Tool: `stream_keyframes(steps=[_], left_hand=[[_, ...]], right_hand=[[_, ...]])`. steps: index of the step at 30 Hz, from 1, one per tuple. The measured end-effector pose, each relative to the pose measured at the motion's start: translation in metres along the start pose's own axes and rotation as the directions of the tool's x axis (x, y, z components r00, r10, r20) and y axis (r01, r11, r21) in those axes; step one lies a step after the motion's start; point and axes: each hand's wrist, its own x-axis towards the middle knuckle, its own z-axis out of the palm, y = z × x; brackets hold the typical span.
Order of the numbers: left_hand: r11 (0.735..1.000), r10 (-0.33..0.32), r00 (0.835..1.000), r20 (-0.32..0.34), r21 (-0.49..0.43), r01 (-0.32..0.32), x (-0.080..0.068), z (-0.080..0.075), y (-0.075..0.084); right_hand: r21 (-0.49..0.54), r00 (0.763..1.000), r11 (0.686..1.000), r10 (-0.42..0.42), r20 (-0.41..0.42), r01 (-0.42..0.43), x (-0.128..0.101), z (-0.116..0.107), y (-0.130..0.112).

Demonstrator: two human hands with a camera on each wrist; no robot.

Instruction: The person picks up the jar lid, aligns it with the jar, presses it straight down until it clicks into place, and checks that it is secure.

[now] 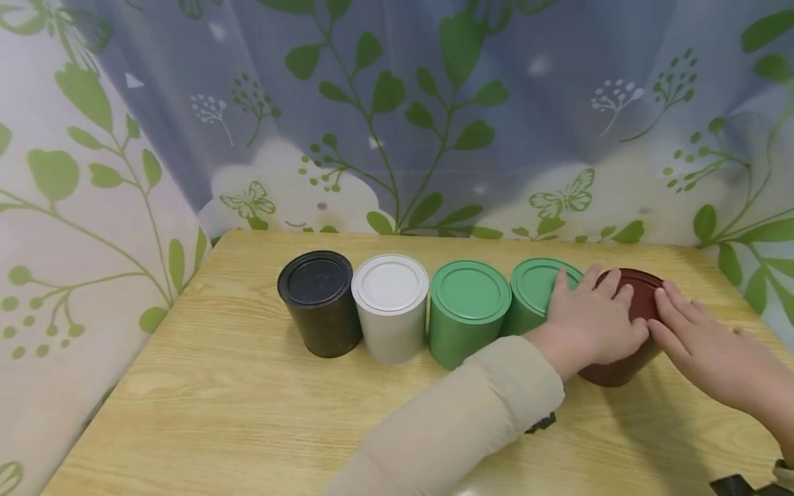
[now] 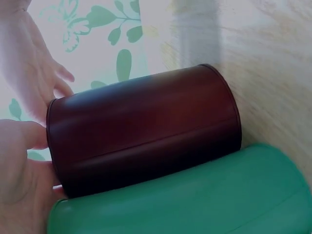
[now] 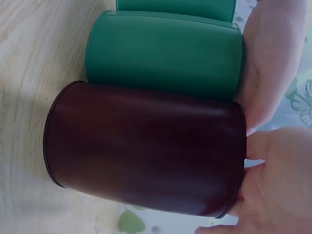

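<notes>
A dark red-brown lidded can [image 1: 639, 289] stands upright at the right end of a row. My left hand [image 1: 589, 320] reaches across onto its top, fingers spread, with the index finger over the neighbouring green can [image 1: 536, 279]. At the right rim lies my right hand [image 1: 713, 344], its fingers extended over the lid's edge. In the left wrist view, the brown can [image 2: 146, 126] is beside the green can [image 2: 195, 200], and fingertips meet its top end. From the right wrist, both hands show at the brown can's [image 3: 146, 151] lid end.
Left along the row stand another green can [image 1: 468, 324], a white can [image 1: 391, 317] and a black can [image 1: 322, 310]. They share a wood-grain table [image 1: 217, 399]. Behind and to the left hangs a leaf-patterned curtain [image 1: 384, 158].
</notes>
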Motion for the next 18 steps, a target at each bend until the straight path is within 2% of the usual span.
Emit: stream_keyframes(steps=[2,5,7,10,13,18], left_hand=[[1.0,0.015,1.0,0.003,0.023,-0.015,0.001,-0.002,-0.001],[0.997,0.057,0.998,0.033,0.043,-0.058,0.002,-0.007,-0.004],[0.994,0.093,0.994,0.055,0.045,-0.096,0.003,-0.011,-0.007],[0.988,0.148,0.987,0.061,0.031,-0.15,0.005,-0.011,-0.01],[0.98,0.193,0.981,0.027,0.042,-0.194,0.007,-0.008,-0.012],[0.974,0.225,0.974,-0.019,0.047,-0.223,0.011,-0.003,-0.009]], right_hand=[[0.091,0.999,0.995,-0.04,-0.014,0.042,-0.001,0.002,0.001],[0.213,0.994,0.971,-0.098,-0.046,0.106,0.0,0.003,0.001],[0.258,0.991,0.958,-0.114,-0.065,0.127,0.001,0.005,0.0],[0.239,0.991,0.963,-0.108,-0.082,0.125,0.001,0.007,-0.002],[0.205,0.992,0.973,-0.094,-0.081,0.109,0.001,0.007,-0.003],[0.125,0.995,0.989,-0.076,-0.068,0.085,-0.003,0.006,-0.003]])
